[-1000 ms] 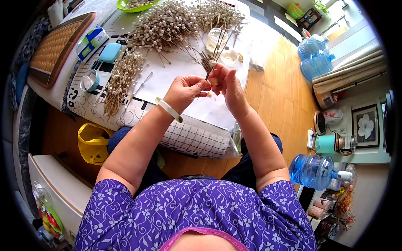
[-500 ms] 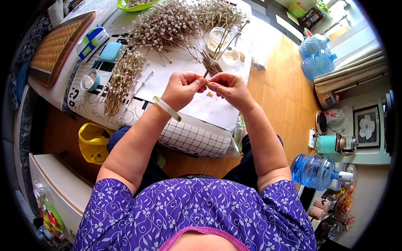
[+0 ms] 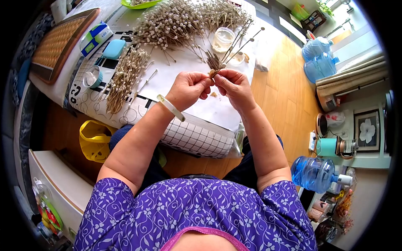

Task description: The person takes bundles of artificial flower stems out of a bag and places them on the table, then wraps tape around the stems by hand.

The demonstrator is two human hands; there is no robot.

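My left hand (image 3: 191, 88), with a pale bangle (image 3: 171, 108) at its wrist, and my right hand (image 3: 234, 85) meet fingertip to fingertip over the table's near side. Both pinch the lower ends of a few dried flower stems (image 3: 234, 46), which lean up and to the right with small dark round heads. A small tan piece (image 3: 211, 73) shows at the fingertips; I cannot make out what it is. Just behind lies a bunch of brown cut stems (image 3: 214, 61). A clear tub (image 3: 223, 39) and a smaller pale dish (image 3: 238, 58) stand beyond.
Heaped white-headed dried flowers (image 3: 167, 27) cover the table's far part, and a smaller bunch (image 3: 124, 79) lies left. Nearby are a blue case (image 3: 114, 49), a round container (image 3: 92, 77) and a tissue pack (image 3: 95, 39). A yellow basket (image 3: 95, 141) sits below the table edge.
Both hands have shifted slightly right, and the stems now lean further right. The right hand has turned, with its fingers higher around the stem ends. The tan piece now shows at the fingertips.
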